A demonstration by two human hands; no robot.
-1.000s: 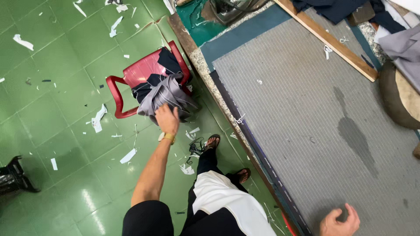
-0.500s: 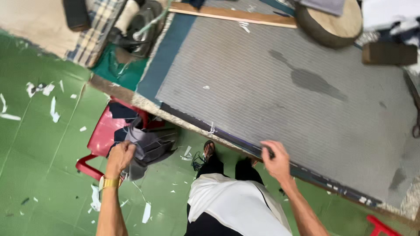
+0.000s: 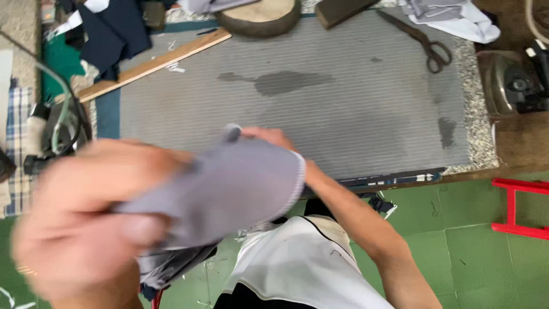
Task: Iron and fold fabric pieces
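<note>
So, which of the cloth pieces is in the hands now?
The grey piece, held by left hand and right hand; the dark cloths lie far off.

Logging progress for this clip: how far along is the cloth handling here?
Done: a grey cloth piece is lifted up in front of the table. In hand: the blurred left hand and the right hand both grip it. Left: it does not yet lie on the grey pad; the scissors lie untouched.

Both hands, left (image 3: 94,220) and right (image 3: 271,137), grip a grey cloth (image 3: 229,191) above the grey striped table (image 3: 343,109)
</note>
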